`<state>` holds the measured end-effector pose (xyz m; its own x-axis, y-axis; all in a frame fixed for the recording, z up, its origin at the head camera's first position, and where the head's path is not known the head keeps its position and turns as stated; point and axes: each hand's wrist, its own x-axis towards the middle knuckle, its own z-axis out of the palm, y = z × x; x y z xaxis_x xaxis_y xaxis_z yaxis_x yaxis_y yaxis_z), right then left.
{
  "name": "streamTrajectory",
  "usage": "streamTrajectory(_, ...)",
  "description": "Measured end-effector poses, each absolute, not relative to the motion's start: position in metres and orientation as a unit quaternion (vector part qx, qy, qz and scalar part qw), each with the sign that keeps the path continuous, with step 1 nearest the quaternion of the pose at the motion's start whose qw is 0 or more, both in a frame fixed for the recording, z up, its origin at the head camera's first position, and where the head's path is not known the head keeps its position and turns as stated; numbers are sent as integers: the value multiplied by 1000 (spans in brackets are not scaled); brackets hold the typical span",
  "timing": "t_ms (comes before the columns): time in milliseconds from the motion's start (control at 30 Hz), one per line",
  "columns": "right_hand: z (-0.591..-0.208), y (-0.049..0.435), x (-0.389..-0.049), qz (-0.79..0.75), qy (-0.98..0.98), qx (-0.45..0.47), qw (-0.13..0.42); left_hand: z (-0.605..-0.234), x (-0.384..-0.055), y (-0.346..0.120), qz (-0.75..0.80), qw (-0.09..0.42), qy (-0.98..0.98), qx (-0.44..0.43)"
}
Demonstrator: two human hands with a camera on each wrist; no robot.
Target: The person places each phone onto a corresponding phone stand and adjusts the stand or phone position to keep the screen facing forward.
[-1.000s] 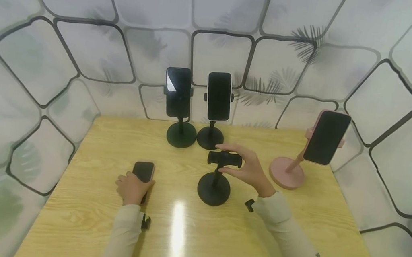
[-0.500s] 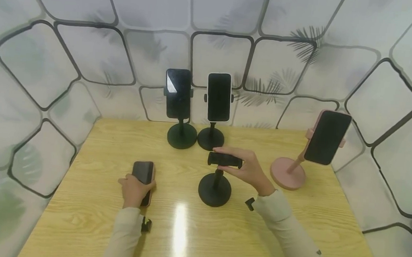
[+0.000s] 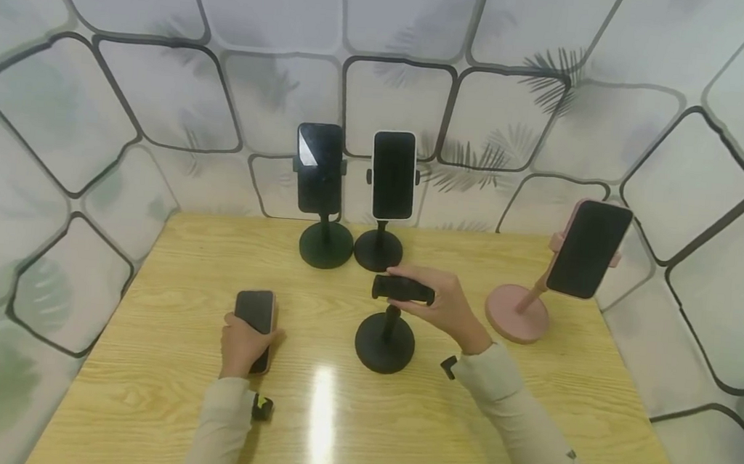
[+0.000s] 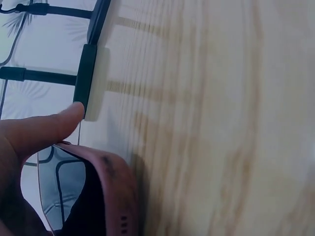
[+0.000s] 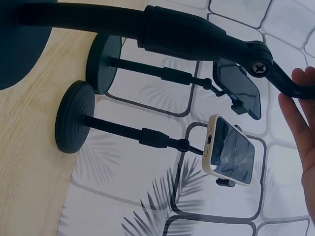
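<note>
My left hand [image 3: 242, 347] grips a phone in a pink case [image 3: 256, 312] across its width, thumb by the right edge and fingers by the left. The phone lies screen up on the left of the table. In the left wrist view, the thumb [image 4: 54, 127] reaches over the phone's pink edge [image 4: 118, 189]. My right hand [image 3: 443, 301] holds the clamp [image 3: 403, 289] of a black phone stand [image 3: 385, 343] between thumb and fingers. That stand is upright and bears no phone. In the right wrist view, the fingers [image 5: 301, 108] are beside the stand's upper end.
Behind, two dark stands carry a black phone [image 3: 319, 169] and a white-edged phone [image 3: 393, 175]. A pink stand [image 3: 518, 313] with a phone [image 3: 590, 249] is at the right. Patterned panels [image 3: 395, 103] enclose the wooden table [image 3: 157, 382] at the back and sides.
My left fingers have drawn in around the pink-cased phone. The clamp under my right hand has tipped slightly, and the right fingers have come closer round it.
</note>
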<state>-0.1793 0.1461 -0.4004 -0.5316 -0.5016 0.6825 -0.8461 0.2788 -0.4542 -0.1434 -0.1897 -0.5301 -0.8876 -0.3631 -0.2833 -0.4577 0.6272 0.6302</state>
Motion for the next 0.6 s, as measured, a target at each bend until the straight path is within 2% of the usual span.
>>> streamTrajectory(333,-401,143,-181,422,-759,445,220,-529,-140,-184,373,53,898,-228)
streamTrajectory(500,-402,142,-186,430,-763,436,208,-518,-140,-172,410,25,888,-207)
streamTrajectory(600,-403,140,-190,435,-769,426,195,-502,-141,-156,432,-14,886,-170)
